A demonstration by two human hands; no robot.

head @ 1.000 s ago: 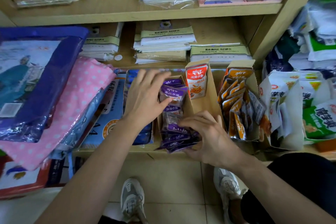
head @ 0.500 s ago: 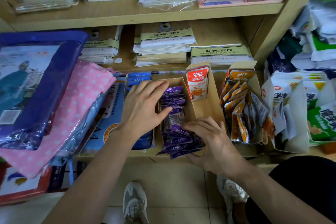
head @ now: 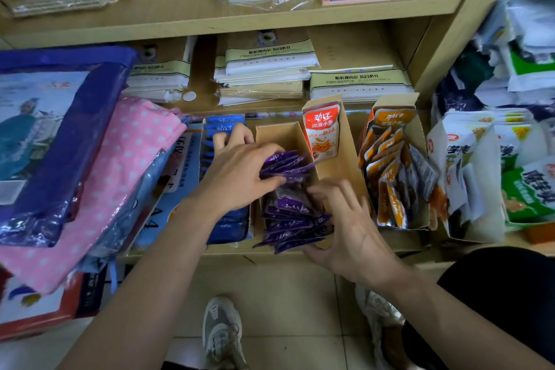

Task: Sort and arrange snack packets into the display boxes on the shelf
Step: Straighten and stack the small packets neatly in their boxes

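The purple snack packets (head: pixel 292 216) stand in a row in a narrow cardboard display box (head: pixel 277 137). The box sits at the front edge of the lower shelf (head: pixel 192 254), about midway along it. The rear part of the box is bare. The foremost packets spill over its front end at the shelf's edge.

The left hand (head: pixel 237 171) grasps the rearmost packets of the row, index finger above and thumb below. Its outer fingers lie on the blue packets (head: pixel 223 126) in the box just to the left. The right hand (head: pixel 348 228) is curled round the front of the same row, fingertips at the packets' right side and thumb beneath the foremost ones.

Just beside the purple row, to the right, a second cardboard box (head: pixel 345 159) holds a single red-and-white packet (head: pixel 321 132) upright against its back wall. Beyond it, a third box carries orange packets (head: pixel 387 165), tilted and loosely packed. White and green bags (head: pixel 468 165) crowd the right end of the shelf.

At the left end, a blue wrapped package (head: pixel 69 117) lies over a pink dotted package (head: pixel 120 159). Banded stacks of paper (head: pixel 267 69) sit along the back of the shelf.
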